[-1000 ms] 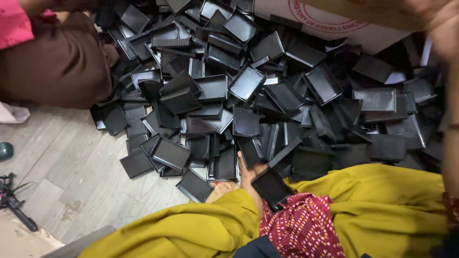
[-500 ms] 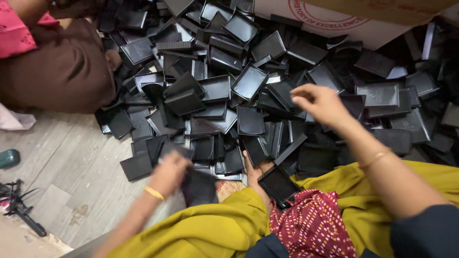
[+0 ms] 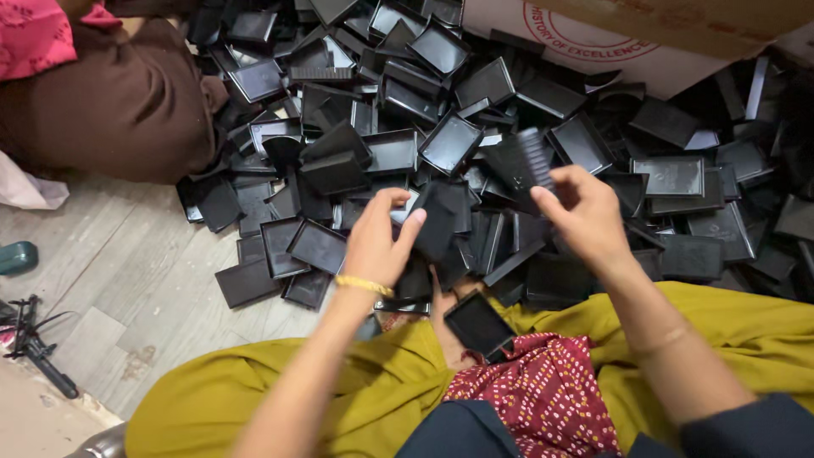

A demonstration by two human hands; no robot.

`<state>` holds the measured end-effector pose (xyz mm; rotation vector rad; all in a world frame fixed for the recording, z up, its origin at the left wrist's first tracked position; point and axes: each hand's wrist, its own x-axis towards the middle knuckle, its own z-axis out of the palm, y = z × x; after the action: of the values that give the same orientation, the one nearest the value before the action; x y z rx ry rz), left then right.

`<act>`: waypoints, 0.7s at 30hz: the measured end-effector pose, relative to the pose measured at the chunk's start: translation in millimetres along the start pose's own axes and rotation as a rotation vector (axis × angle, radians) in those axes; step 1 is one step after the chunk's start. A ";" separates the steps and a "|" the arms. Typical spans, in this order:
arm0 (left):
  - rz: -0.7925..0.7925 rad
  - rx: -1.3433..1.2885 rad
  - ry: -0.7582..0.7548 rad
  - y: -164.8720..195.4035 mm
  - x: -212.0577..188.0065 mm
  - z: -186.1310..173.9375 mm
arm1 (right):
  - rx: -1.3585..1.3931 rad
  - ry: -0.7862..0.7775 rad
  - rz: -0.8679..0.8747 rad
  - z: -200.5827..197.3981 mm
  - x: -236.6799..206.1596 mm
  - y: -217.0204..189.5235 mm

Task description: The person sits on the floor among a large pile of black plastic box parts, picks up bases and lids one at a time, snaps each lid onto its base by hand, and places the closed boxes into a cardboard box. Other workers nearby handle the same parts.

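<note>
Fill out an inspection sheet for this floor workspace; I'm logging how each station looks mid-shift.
Surface: pale wood-look floor, mostly buried under parts.
Job's things: large heap of black trays; one black tray in the left hand, a ribbed black piece in the right hand.
Clutter: another tray lying on the yellow-clad lap; green object at the left edge.
Grippers: both hands bare, each closed on its piece.
Cables: small black tripod-like item at lower left; no cables seen.
Surroundings: cardboard box at the top; another person in brown clothing at upper left.
</note>
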<state>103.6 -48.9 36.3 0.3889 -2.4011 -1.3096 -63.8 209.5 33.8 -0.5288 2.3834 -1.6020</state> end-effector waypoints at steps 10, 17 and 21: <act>-0.385 -1.274 0.204 3.7 -63.9 62.8 | 0.174 -0.400 0.027 77.3 -100.7 -52.8; -0.482 -1.712 0.135 -13.1 -60.7 50.0 | -0.568 -0.025 -0.009 80.9 26.1 -14.9; -0.562 -1.638 0.208 1.8 -45.1 64.4 | -0.397 0.049 -0.129 70.2 3.1 -36.7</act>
<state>114.7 18.5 -2.8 0.5821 -0.4601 -2.6710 -33.9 136.4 41.0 -0.7341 2.7710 -1.1950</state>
